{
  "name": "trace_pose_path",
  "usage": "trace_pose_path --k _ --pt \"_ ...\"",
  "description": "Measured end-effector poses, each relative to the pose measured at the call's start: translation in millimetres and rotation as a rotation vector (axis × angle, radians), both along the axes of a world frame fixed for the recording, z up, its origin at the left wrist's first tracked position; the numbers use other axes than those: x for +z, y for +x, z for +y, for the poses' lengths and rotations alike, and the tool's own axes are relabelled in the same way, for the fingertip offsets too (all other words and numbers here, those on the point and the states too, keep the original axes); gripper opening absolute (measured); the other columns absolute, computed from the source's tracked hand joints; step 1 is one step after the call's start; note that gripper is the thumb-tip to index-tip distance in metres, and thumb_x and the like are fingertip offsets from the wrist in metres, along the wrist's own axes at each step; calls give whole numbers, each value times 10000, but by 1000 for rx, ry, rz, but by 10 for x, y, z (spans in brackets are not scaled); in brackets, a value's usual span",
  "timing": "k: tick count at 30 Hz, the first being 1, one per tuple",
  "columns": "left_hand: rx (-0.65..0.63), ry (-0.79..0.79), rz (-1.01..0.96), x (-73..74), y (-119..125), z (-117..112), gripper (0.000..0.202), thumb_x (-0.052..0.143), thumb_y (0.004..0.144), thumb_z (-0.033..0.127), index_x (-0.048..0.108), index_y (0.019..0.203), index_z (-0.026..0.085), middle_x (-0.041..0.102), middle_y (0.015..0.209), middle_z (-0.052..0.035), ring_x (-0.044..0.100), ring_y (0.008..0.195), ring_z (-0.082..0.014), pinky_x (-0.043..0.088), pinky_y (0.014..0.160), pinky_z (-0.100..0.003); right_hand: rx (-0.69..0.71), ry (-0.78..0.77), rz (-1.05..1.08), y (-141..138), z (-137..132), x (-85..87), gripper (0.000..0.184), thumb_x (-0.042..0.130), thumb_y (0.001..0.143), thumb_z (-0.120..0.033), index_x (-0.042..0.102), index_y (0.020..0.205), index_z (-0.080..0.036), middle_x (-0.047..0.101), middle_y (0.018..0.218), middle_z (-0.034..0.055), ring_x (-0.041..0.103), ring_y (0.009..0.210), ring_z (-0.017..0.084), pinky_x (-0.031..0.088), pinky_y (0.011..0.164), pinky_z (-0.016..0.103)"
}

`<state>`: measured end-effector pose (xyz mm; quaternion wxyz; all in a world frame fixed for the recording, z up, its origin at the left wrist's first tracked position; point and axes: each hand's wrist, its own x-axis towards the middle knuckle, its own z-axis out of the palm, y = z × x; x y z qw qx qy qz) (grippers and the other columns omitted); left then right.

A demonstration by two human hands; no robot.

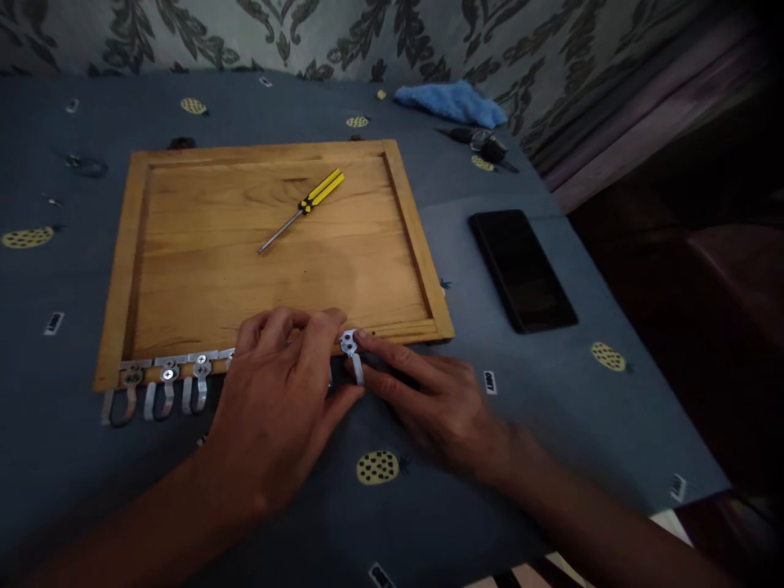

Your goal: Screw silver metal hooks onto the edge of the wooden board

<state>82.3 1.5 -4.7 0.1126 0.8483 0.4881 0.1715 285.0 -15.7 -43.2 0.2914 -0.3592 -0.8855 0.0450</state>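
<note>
A shallow wooden tray lies on a blue patterned cloth. A yellow-and-black screwdriver rests inside it. Along the tray's near edge runs a strip of metal hooks fixed with screws. My left hand lies over the middle of that strip, fingers curled down on it. My right hand reaches in from the right, fingertips pinching a small silver hook at the tray's near edge. Both hands meet at this hook.
A black phone lies face up right of the tray. A blue cloth and a dark tool sit at the far right by the patterned wall. The table edge drops off on the right.
</note>
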Motion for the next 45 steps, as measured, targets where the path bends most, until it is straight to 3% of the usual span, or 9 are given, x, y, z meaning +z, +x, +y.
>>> trace_pose_path --k 8,14,20,25,32,38,45 --pt "1 -40 -26 1 -6 1 367 677 829 181 506 1148 239 719 992 -41 643 1002 -289 509 890 -475 -34 25 -18 -23 11 32 260 473 1028 -133 732 1041 -136 746 1244 133 782 924 174 668 708 264" --pt "3 -12 -15 8 -6 3 259 641 847 201 521 1069 258 694 953 -34 632 984 -285 512 861 -468 -31 16 -68 -17 11 66 274 474 1025 -132 747 1003 -126 749 1233 145 778 799 170 644 631 280" --pt "-42 2 58 104 -48 17 455 732 825 237 490 1210 207 705 1081 -89 625 1046 -304 513 873 -458 -26 -20 -109 1 -8 52 264 492 1003 -118 742 1078 -162 714 1318 118 772 803 159 645 679 286" --pt "-25 44 6 189 -193 41 567 791 790 271 478 1260 222 701 1134 -86 634 1063 -311 523 875 -468 -19 -9 -97 24 -17 14 274 488 987 -107 738 1091 -147 714 1314 129 772 775 171 628 618 298" --pt "-22 1 -48 106 -398 -65 557 773 828 304 488 1301 227 655 1171 -94 605 1117 -309 528 927 -477 -23 -13 -109 19 -1 13 248 529 964 -142 747 1080 -170 712 1321 111 764 763 149 584 600 271" --pt "-46 207 -20 129 -483 -141 434 693 888 263 523 1285 215 687 1149 -94 604 1152 -303 489 1019 -486 -42 54 -103 -27 -8 12 234 534 958 -163 761 1014 -169 747 1252 109 772 762 154 584 607 262" --pt "140 367 -45 57 -971 -160 275 635 930 340 601 1191 258 685 1096 -86 616 1121 -305 504 978 -488 -34 50 -110 -34 3 -29 241 543 938 -146 754 1049 -183 742 1256 109 780 899 176 621 708 277"
